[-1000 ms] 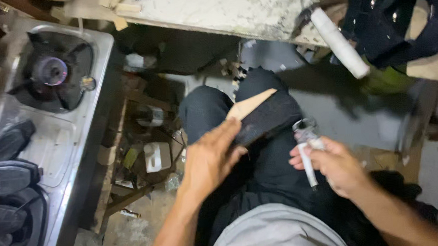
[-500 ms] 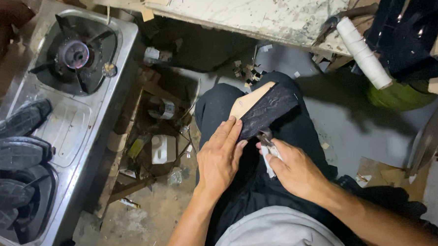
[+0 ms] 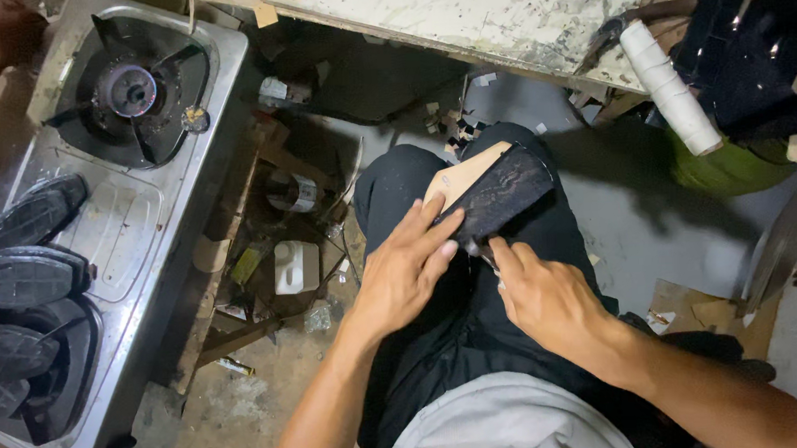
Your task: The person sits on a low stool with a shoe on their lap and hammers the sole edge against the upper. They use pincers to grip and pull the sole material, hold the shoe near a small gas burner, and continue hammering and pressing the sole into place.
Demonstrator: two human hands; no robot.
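White jug [image 3: 296, 266] beneath stove

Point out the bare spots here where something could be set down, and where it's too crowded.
Free: the grey floor between the right knee and the green tub, and the stove's flat panel between the burner and the shoe soles. Crowded: the cluttered gap beside the stove, and the lap, where the left hand and right hand work the dark piece.

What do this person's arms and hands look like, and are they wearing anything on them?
Both arms are bare to the frame edge: no sleeves, gloves, watch, rings or bracelets show. The left hand and right hand have short, plain nails. The clothing in view is a light grey shirt and dark trousers.
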